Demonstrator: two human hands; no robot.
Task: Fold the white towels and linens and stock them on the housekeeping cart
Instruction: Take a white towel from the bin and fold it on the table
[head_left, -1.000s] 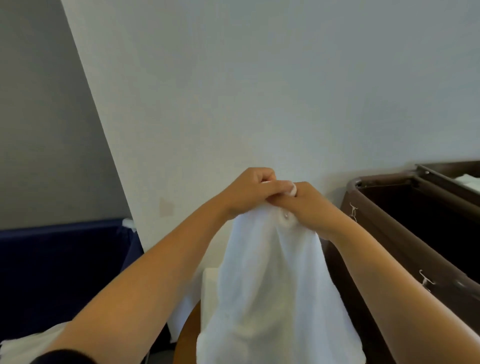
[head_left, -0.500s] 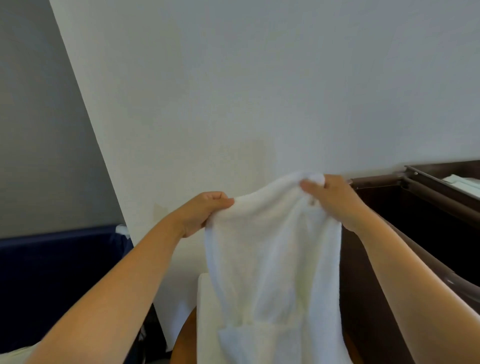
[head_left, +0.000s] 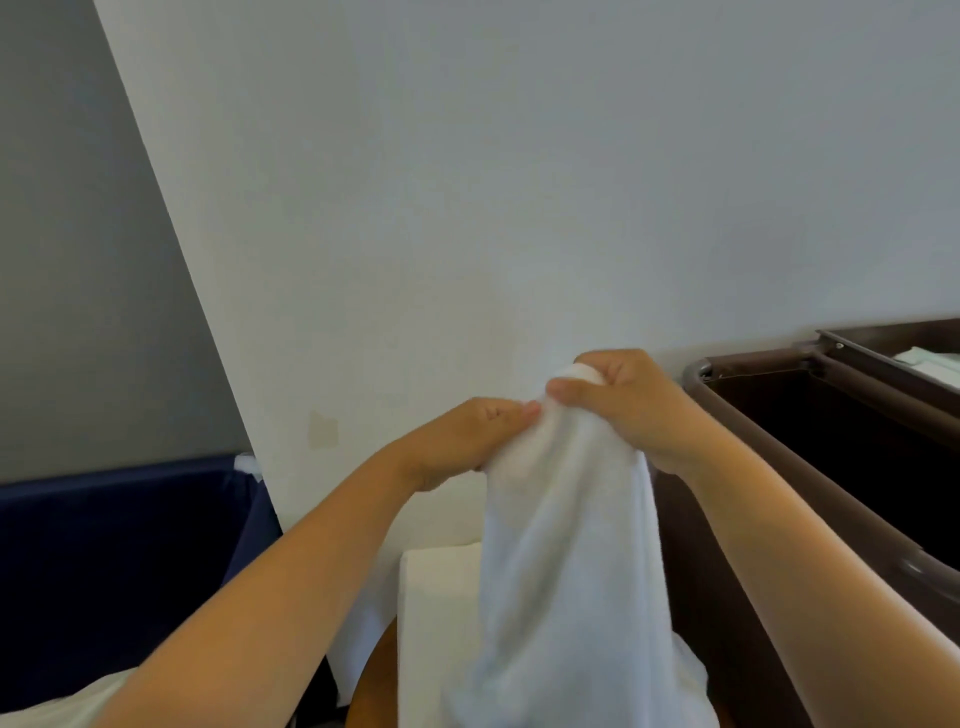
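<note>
White wall (head_left: 519, 182) fills the background, with a grey wall (head_left: 62, 260) to its left. Against it the right hand (head_left: 628, 410) grips the bunched top of a white towel (head_left: 566, 571), fingers and thumb curled round the cloth. The left hand (head_left: 467, 441), just beside it and a little lower, pinches the same bunch. The towel hangs from both hands in loose folds, in front of a folded white stack (head_left: 436, 597) lying on a rounded wooden surface (head_left: 374, 675). To the right stands the brown housekeeping cart (head_left: 701, 597), with folded white linen (head_left: 930, 364) in its far tray. A navy fabric bin (head_left: 104, 545) sits at the left.
</note>
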